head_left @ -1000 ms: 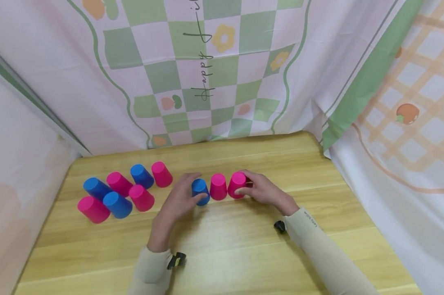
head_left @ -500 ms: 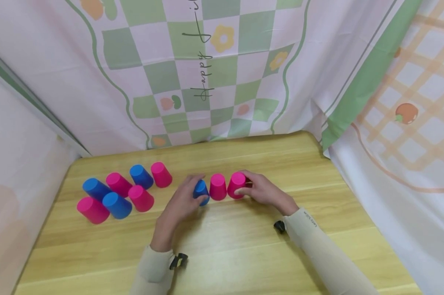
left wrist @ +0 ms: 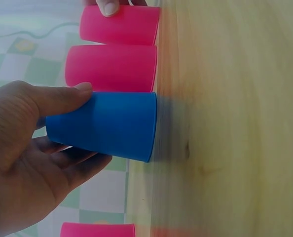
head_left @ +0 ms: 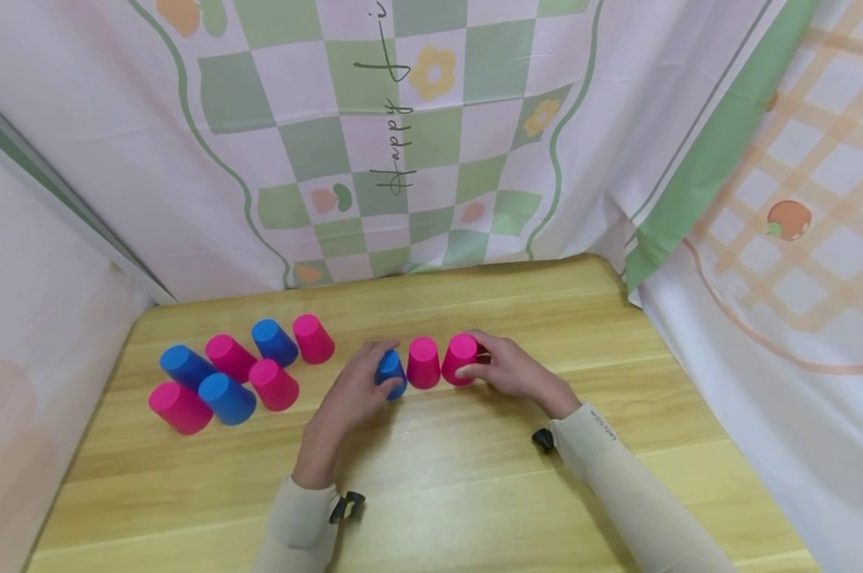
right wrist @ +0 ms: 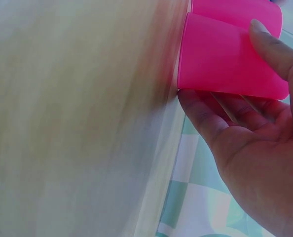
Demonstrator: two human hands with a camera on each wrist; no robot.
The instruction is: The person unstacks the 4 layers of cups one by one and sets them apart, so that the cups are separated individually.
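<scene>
Three upside-down cups stand side by side in the middle of the table in the head view. My left hand (head_left: 351, 390) holds the blue cup (head_left: 394, 377) at the row's left end. Its thumb lies along one side and the fingers along the other, as the left wrist view shows on the blue cup (left wrist: 107, 123). A pink cup (head_left: 423, 364) stands in the centre, against or very near its neighbours. At the right end, my right hand (head_left: 513, 368) holds another pink cup (head_left: 458, 362); in the right wrist view its thumb presses on the pink cup (right wrist: 225, 59).
On the left of the wooden table (head_left: 446, 485) several more upside-down cups, pink (head_left: 275, 385) and blue (head_left: 228, 398), stand close together. A patterned curtain (head_left: 431, 151) hangs along the back edge, with more cloth at both sides.
My left hand has shifted slightly right and closer around the blue cup, covering more of it. The right hand and the pink cups look unmoved.
</scene>
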